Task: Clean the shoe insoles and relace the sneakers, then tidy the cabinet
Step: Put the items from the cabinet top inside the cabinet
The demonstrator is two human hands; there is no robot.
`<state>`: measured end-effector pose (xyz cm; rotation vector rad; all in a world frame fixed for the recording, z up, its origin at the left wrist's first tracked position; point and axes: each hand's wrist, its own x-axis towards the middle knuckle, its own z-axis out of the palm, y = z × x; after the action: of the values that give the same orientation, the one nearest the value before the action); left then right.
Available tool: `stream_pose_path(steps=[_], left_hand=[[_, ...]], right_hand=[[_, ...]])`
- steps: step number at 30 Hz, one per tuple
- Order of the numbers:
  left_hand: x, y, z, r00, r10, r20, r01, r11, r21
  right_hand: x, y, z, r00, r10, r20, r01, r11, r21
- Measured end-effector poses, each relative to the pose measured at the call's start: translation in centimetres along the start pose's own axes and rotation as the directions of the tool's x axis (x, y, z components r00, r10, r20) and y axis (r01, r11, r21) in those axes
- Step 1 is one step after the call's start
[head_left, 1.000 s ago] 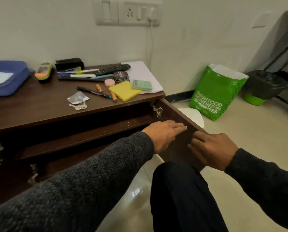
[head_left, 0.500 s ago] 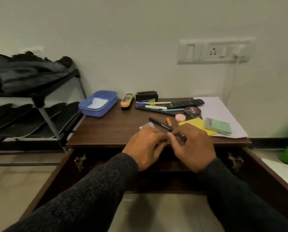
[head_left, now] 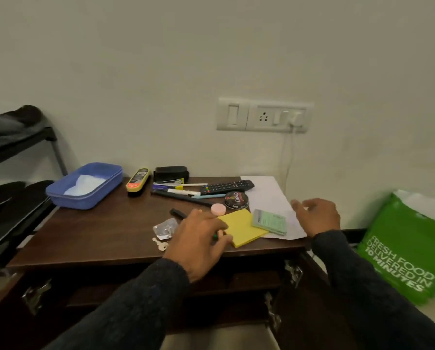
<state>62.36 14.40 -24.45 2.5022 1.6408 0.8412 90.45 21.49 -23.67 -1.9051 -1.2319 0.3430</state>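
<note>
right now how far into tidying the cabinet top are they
Done: both cabinet doors stand open. In hand: the left hand rests on a black pen beside the yellow sticky pad; the right hand hovers over the white paper. Left: remote, tin and keys lie scattered.

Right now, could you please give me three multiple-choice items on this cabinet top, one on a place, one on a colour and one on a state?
1. Where is the blue tray?
A. back left of the cabinet top
B. front right
C. on the floor

2. What colour is the sticky-note pad?
A. pink
B. yellow
C. white

3. How are the cabinet doors?
A. shut
B. removed
C. swung open

Answers:
1 A, it sits at the far left corner near the wall.
2 B, the square pad by the left hand is yellow.
3 C, hinges and inner shelves show.
</note>
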Motion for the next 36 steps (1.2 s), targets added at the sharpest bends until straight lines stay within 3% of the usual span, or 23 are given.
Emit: stream_pose_path(steps=[2, 5, 8, 14, 21, 28, 36], left_hand=[[2.5, 2.2, 1.9, 0.999, -0.033, -0.016, 0.034, 0.997, 0.063], [5.0, 5.0, 4.5, 0.986, -0.164, 0.024, 0.158, 0.972, 0.174], [6.6, 6.3, 6.5, 0.961, -0.26, 0.09, 0.239, 0.951, 0.196], [7.5, 6.8, 9.0, 0.948, -0.313, 0.058, 0.302, 0.942, 0.148], [7.9, 6.2, 9.1, 0.917, -0.383, -0.11, 0.362, 0.916, -0.176], [7.8, 5.3, 8.9, 0.862, -0.489, -0.132, 0.371, 0.787, -0.493], [6.5, 5.7, 7.1, 0.849, -0.501, -0.168, 0.258, 0.671, -0.695]], right_hand=[[0.1, 1.2, 0.6, 0.989, 0.131, 0.063, -0.137, 0.986, 0.098], [-0.4, 2.5, 2.8, 0.967, 0.205, 0.152, -0.224, 0.967, 0.12], [-0.3, 2.9, 4.1, 0.983, 0.173, 0.057, -0.18, 0.971, 0.155], [-0.8, 3.0, 4.5, 0.992, 0.073, -0.105, -0.059, 0.99, 0.13], [-1.8, 2.6, 4.8, 0.933, -0.177, -0.313, 0.184, 0.983, -0.007], [-2.1, 0.0, 2.2, 0.812, -0.386, -0.438, 0.388, 0.917, -0.091], [-1.9, -2.3, -3.1, 0.767, -0.382, -0.515, 0.434, 0.901, -0.022]])
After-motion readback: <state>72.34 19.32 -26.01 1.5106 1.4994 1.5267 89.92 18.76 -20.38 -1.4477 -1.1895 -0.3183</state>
